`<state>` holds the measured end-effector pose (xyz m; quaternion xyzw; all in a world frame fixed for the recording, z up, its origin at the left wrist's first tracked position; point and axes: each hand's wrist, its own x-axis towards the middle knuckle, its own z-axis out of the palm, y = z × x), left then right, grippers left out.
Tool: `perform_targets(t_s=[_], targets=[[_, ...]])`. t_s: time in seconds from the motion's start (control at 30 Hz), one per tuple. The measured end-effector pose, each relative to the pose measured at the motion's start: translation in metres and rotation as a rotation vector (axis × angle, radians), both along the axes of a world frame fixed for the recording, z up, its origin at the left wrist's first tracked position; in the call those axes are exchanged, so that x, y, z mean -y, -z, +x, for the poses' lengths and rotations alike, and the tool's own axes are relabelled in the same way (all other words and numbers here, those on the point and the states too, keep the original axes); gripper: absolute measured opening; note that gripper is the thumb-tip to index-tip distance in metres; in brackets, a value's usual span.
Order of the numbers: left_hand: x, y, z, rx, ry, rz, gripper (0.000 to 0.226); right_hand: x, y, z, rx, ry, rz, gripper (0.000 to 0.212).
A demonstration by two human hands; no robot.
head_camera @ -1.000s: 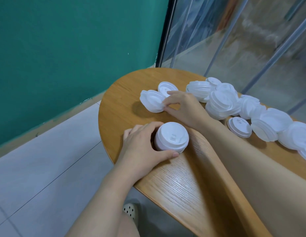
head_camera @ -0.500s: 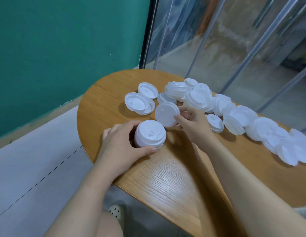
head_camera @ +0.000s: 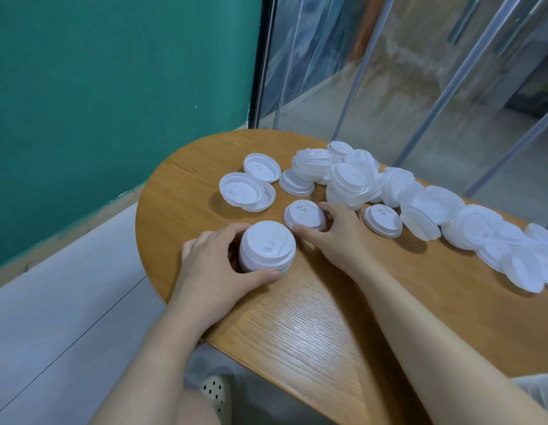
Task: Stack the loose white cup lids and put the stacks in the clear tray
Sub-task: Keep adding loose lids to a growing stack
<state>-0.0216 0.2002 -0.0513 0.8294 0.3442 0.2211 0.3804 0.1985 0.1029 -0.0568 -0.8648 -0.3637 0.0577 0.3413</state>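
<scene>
My left hand (head_camera: 216, 266) curls round a short stack of white cup lids (head_camera: 266, 246) standing near the table's left edge. Just right of that stack, my right hand (head_camera: 337, 231) grips a single white lid (head_camera: 303, 213), thumb at its near rim and fingers behind it. Two overlapping lids (head_camera: 243, 191) and one lone lid (head_camera: 262, 167) lie farther back. A long heap of loose lids (head_camera: 420, 197) runs along the back toward the right. No clear tray is in view.
The wooden table (head_camera: 312, 317) has a rounded left end close to a teal wall. Glass panels with metal rails stand behind the lids. One separate lid (head_camera: 382, 220) lies right of my right hand. Grey floor and a perforated shoe (head_camera: 216, 391) show below.
My right hand took a lid from the far pile and brought it close to the stack. The left hand stayed on the stack.
</scene>
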Motion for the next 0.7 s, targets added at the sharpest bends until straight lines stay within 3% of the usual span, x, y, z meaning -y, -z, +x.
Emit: perform_targets(t_s=[0.1, 0.23, 0.33, 0.5, 0.7], targets=[[0.0, 0.0, -0.001, 0.005, 0.002, 0.004, 0.071, -0.002, 0.004, 0.003, -0.007, 0.011, -0.026, 0.065], [-0.001, 0.002, -0.001, 0.008, 0.002, 0.008, 0.071, 0.006, -0.008, -0.005, -0.168, 0.013, 0.153, 0.061], [-0.001, 0.002, -0.001, 0.007, 0.01, 0.01, 0.072, 0.011, -0.024, -0.021, -0.221, -0.099, 0.238, 0.055], [-0.001, 0.001, -0.001, 0.001, 0.013, 0.011, 0.073, 0.019, -0.036, -0.049, -0.11, -0.323, 0.126, 0.058], [-0.001, 0.001, 0.0, 0.004, 0.002, 0.017, 0.074, 0.017, -0.023, -0.054, -0.059, -0.377, 0.034, 0.07]])
